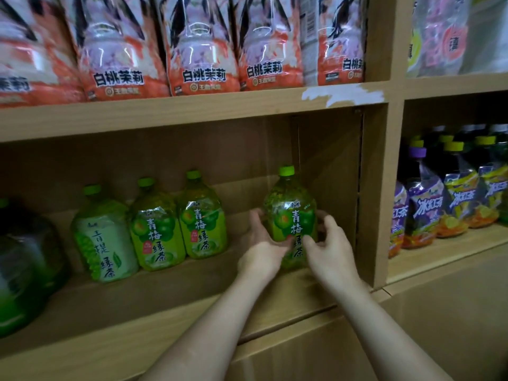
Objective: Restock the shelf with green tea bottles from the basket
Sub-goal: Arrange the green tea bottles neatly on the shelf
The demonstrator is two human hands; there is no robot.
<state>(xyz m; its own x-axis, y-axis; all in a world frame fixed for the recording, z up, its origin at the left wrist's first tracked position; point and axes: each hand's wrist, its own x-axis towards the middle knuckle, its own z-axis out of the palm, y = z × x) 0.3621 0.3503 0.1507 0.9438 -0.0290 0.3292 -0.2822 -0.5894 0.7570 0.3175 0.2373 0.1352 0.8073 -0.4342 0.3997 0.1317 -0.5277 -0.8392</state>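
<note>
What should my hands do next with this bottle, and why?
Probably slide the bottle left, then let go. The left hand and right hand hold its sides; it stands upright on the shelf, but a gap separates it from the row of green bottles.

1. Wood shelf (165,303), split by upright divider (382,188).
2. Just L of divider: green tea bottle (291,215), upright on the board.
3. Further L, past a gap: two matching btls (156,229) side by side, then pale-label btl (105,237), then big dark green btl (24,265) at frame edge.
4. R of divider: purple/yellow iced tea btls (453,199), packed close.
5. Board above, L of divider: row of peach-label packs (203,50).
</note>
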